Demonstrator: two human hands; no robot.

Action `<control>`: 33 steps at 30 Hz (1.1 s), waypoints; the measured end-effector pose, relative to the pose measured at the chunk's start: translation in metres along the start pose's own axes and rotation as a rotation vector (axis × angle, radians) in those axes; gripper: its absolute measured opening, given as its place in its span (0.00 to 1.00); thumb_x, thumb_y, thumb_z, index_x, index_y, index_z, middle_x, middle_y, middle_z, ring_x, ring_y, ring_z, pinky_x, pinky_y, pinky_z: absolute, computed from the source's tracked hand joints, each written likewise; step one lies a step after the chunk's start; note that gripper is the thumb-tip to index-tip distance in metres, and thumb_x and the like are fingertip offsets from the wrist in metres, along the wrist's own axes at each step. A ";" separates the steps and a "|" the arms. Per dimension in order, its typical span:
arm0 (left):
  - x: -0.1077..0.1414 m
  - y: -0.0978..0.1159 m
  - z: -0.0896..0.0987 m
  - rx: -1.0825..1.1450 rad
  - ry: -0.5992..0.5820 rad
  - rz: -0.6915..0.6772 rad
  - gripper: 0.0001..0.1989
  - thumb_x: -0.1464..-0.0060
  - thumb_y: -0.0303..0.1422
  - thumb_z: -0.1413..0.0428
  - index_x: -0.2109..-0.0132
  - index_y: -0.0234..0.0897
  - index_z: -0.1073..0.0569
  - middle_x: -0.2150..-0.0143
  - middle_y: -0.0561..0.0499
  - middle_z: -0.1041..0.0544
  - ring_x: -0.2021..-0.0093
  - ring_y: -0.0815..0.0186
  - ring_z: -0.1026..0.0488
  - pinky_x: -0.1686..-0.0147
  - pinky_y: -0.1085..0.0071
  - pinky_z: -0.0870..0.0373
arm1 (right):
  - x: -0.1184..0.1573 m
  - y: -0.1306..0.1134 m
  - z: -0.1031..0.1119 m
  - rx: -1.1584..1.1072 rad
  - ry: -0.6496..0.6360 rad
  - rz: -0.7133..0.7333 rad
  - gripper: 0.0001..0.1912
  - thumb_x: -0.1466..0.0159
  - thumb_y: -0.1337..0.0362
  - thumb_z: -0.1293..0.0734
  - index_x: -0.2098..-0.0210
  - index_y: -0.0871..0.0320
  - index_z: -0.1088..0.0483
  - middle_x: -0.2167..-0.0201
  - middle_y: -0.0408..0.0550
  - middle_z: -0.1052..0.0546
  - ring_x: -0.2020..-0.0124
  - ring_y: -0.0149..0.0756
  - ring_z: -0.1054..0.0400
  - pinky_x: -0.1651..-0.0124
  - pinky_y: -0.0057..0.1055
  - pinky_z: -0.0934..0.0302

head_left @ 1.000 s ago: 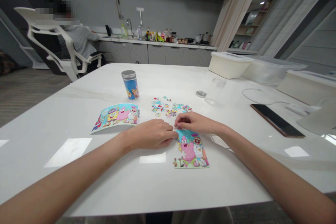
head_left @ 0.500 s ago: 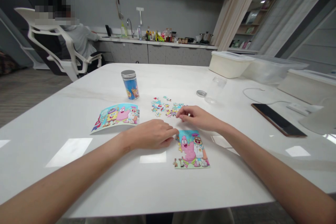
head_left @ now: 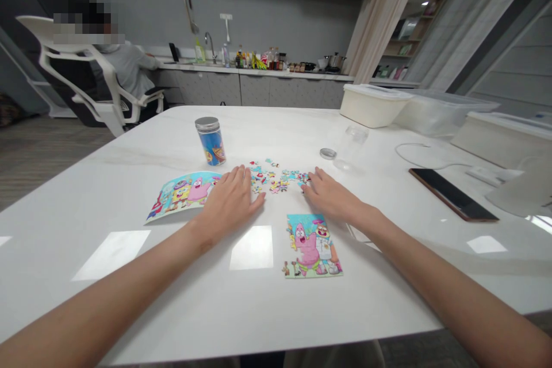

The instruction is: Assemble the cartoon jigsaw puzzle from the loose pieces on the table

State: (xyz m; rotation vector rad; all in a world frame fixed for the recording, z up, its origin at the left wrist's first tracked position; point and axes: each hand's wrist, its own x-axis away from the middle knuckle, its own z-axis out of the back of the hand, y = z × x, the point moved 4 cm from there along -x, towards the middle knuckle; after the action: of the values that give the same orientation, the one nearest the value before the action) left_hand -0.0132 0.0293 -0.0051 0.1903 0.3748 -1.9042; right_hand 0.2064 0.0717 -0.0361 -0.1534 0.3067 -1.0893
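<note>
A scatter of loose jigsaw pieces (head_left: 279, 185) lies on the white table between my hands. My left hand (head_left: 233, 198) is at their left side, fingers stretched out and thumb apart, covering the right end of the curved picture sheet (head_left: 183, 192). On the right edge of the pieces rests my right hand (head_left: 325, 192), its fingers spread, with nothing visible in its grip. Nearer to me is the partly assembled jigsaw puzzle (head_left: 311, 246), showing a pink starfish and a figure in a white suit; its left edge is uneven.
A lidded jar with a blue picture (head_left: 211, 142) stands behind the sheet. To the right are a clear jar (head_left: 351, 148), a metal lid (head_left: 328, 153), a phone (head_left: 452, 194), a cable and plastic boxes (head_left: 375, 106). A person (head_left: 129, 69) sits far left.
My left hand has left the assembled puzzle's top corner, moving up and left to the loose pieces as its fingers spread. My right hand has opened out and shifted slightly right.
</note>
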 end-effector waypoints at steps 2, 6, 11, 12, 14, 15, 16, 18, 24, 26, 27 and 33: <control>0.000 -0.009 -0.011 0.026 -0.078 0.027 0.27 0.36 0.44 0.57 0.43 0.23 0.35 0.40 0.28 0.31 0.38 0.47 0.35 0.42 0.54 0.39 | 0.001 -0.003 -0.006 0.013 -0.009 -0.029 0.27 0.30 0.55 0.48 0.37 0.62 0.41 0.35 0.62 0.38 0.31 0.57 0.52 0.34 0.55 0.51; -0.002 -0.011 -0.016 0.044 -0.033 -0.061 0.22 0.36 0.42 0.56 0.47 0.29 0.30 0.42 0.33 0.27 0.40 0.50 0.33 0.40 0.54 0.38 | -0.001 -0.011 -0.006 0.022 -0.034 0.014 0.28 0.30 0.57 0.47 0.35 0.64 0.41 0.32 0.61 0.43 0.30 0.54 0.54 0.32 0.52 0.53; -0.006 0.001 -0.008 0.057 0.024 -0.186 0.15 0.36 0.33 0.56 0.54 0.31 0.28 0.47 0.35 0.25 0.44 0.53 0.29 0.42 0.55 0.35 | -0.008 -0.018 -0.005 -0.019 -0.051 0.100 0.27 0.30 0.60 0.47 0.34 0.61 0.42 0.31 0.58 0.43 0.30 0.50 0.51 0.32 0.51 0.53; -0.007 0.004 -0.006 0.063 0.022 -0.203 0.14 0.37 0.32 0.55 0.54 0.30 0.27 0.48 0.35 0.25 0.46 0.53 0.28 0.44 0.55 0.34 | -0.010 -0.019 -0.005 -0.017 -0.051 0.109 0.27 0.30 0.60 0.47 0.34 0.60 0.42 0.31 0.58 0.43 0.30 0.50 0.51 0.32 0.51 0.52; -0.009 0.007 -0.004 0.089 0.015 -0.227 0.13 0.38 0.29 0.55 0.56 0.30 0.27 0.52 0.36 0.24 0.50 0.54 0.26 0.47 0.56 0.31 | -0.013 -0.022 -0.005 -0.002 -0.037 0.125 0.26 0.29 0.61 0.46 0.35 0.61 0.41 0.32 0.58 0.41 0.31 0.49 0.50 0.32 0.50 0.52; -0.009 0.008 -0.004 0.107 0.016 -0.239 0.12 0.38 0.28 0.54 0.57 0.30 0.26 0.55 0.38 0.23 0.53 0.55 0.25 0.49 0.57 0.30 | -0.014 -0.024 -0.005 0.004 -0.024 0.134 0.25 0.29 0.61 0.46 0.35 0.61 0.40 0.33 0.59 0.40 0.32 0.49 0.48 0.32 0.49 0.51; -0.010 0.008 -0.003 0.124 0.023 -0.249 0.12 0.39 0.27 0.54 0.58 0.31 0.26 0.57 0.39 0.23 0.55 0.56 0.25 0.51 0.58 0.29 | -0.015 -0.025 -0.003 0.005 -0.011 0.143 0.24 0.29 0.62 0.46 0.36 0.61 0.38 0.34 0.60 0.39 0.33 0.49 0.46 0.33 0.48 0.50; -0.010 0.009 -0.002 0.136 0.049 -0.267 0.11 0.40 0.26 0.53 0.59 0.32 0.26 0.60 0.41 0.23 0.58 0.58 0.25 0.54 0.60 0.29 | -0.016 -0.027 0.000 -0.018 0.012 0.159 0.23 0.29 0.62 0.45 0.38 0.62 0.36 0.36 0.61 0.37 0.36 0.47 0.42 0.34 0.44 0.48; -0.009 0.007 0.000 -0.017 0.105 -0.255 0.11 0.39 0.30 0.52 0.63 0.32 0.26 0.64 0.42 0.25 0.63 0.58 0.26 0.63 0.62 0.30 | -0.013 -0.027 0.007 -0.144 0.037 0.145 0.18 0.30 0.64 0.42 0.44 0.61 0.32 0.43 0.59 0.31 0.43 0.44 0.34 0.38 0.40 0.43; -0.008 0.009 0.002 -0.075 0.141 -0.267 0.11 0.39 0.30 0.53 0.64 0.31 0.27 0.66 0.41 0.26 0.64 0.57 0.27 0.65 0.62 0.31 | -0.012 -0.029 0.009 -0.168 0.037 0.130 0.16 0.30 0.64 0.42 0.46 0.62 0.31 0.45 0.58 0.31 0.44 0.42 0.34 0.39 0.38 0.43; -0.007 0.011 0.003 -0.094 0.159 -0.290 0.11 0.39 0.29 0.53 0.65 0.31 0.28 0.67 0.42 0.26 0.65 0.57 0.27 0.66 0.62 0.31 | -0.012 -0.029 0.009 -0.175 0.037 0.122 0.16 0.30 0.64 0.42 0.47 0.62 0.31 0.46 0.58 0.30 0.45 0.42 0.33 0.39 0.37 0.43; -0.002 0.020 0.002 -0.100 0.140 -0.475 0.12 0.36 0.28 0.54 0.63 0.33 0.27 0.65 0.46 0.25 0.64 0.64 0.26 0.62 0.67 0.29 | -0.011 -0.032 0.012 -0.158 0.070 0.156 0.15 0.33 0.68 0.38 0.49 0.65 0.30 0.49 0.58 0.29 0.47 0.41 0.33 0.40 0.34 0.43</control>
State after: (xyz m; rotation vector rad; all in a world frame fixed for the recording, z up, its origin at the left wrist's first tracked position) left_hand 0.0060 0.0237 -0.0064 0.1787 0.6532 -2.3376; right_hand 0.1791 0.0663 -0.0138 -0.2289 0.4610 -0.9164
